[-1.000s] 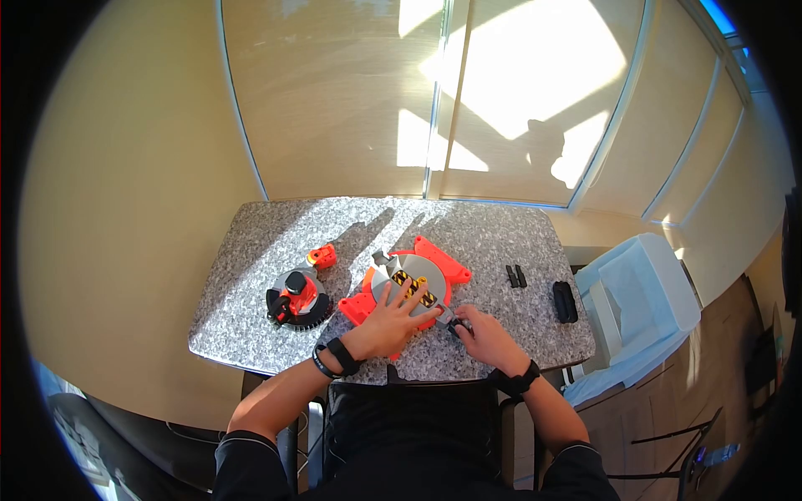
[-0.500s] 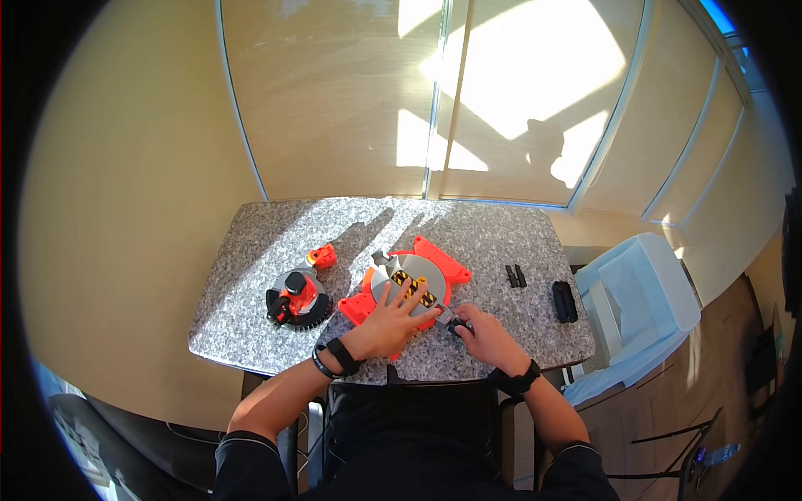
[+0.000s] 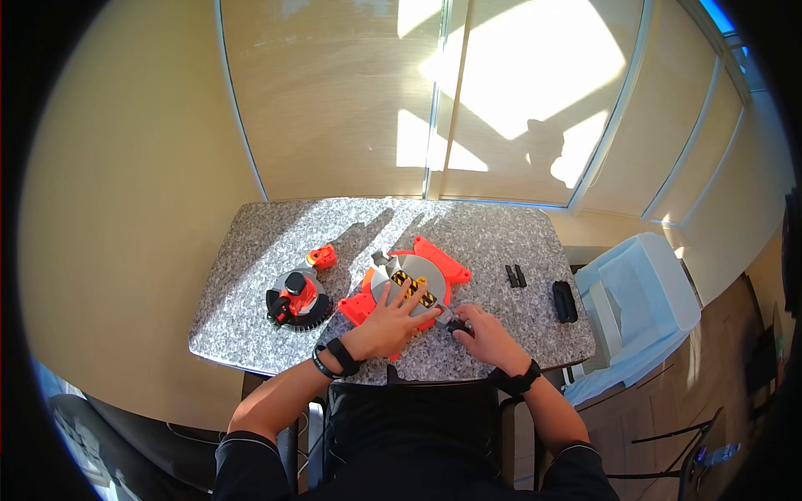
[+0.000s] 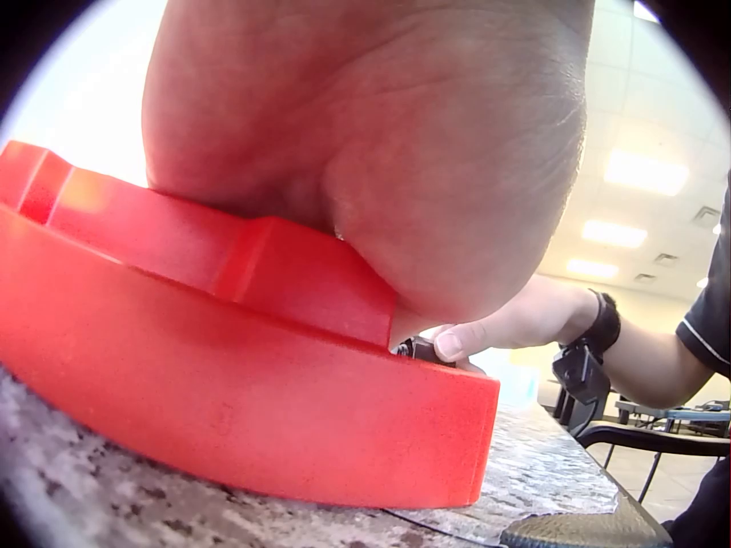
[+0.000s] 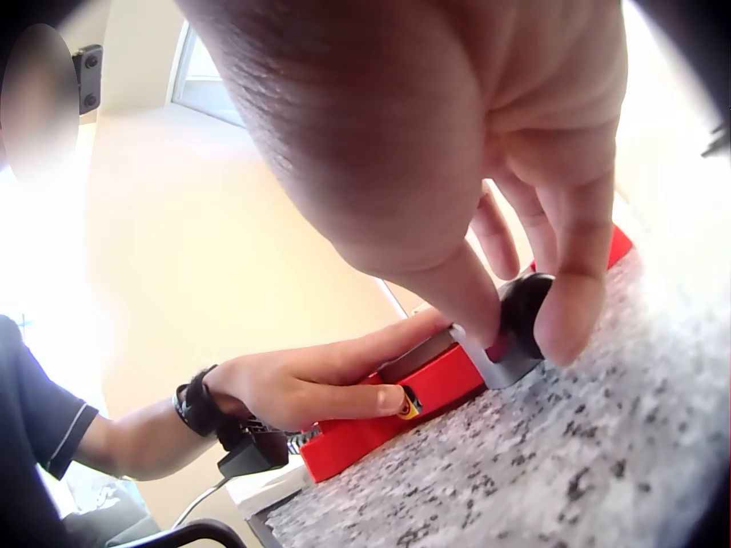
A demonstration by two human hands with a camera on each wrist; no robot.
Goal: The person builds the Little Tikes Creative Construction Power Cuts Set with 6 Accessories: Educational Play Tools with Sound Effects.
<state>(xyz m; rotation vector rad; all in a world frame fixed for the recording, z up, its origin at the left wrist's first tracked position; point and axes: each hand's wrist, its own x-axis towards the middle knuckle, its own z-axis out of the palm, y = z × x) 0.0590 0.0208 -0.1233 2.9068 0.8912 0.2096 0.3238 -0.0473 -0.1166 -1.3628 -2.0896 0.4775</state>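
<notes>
A round grey and red base [image 3: 442,290] with red feet lies on the speckled table, yellow-and-black striped strips across its middle. Spread over its top, the left hand [image 3: 389,327] presses down with its fingers extended. At the base's near right edge, the right hand [image 3: 489,338] pinches a small black knob [image 3: 458,326] on a grey piece between thumb and fingers. The right wrist view shows this black knob [image 5: 525,304] held in the fingertips. A red foot [image 4: 240,377] fills the left wrist view, beneath the left palm [image 4: 377,137].
A black and red saw-like part [image 3: 299,299] stands on the table's left, with a small orange-red piece [image 3: 322,256] behind it. Two small black pieces [image 3: 516,276] and a black case [image 3: 565,301] lie at the right. A blue-covered chair [image 3: 639,301] stands beyond the table [image 3: 276,225].
The right hand's fingers have shifted slightly around the black knob. The left hand and the base have stayed in place.
</notes>
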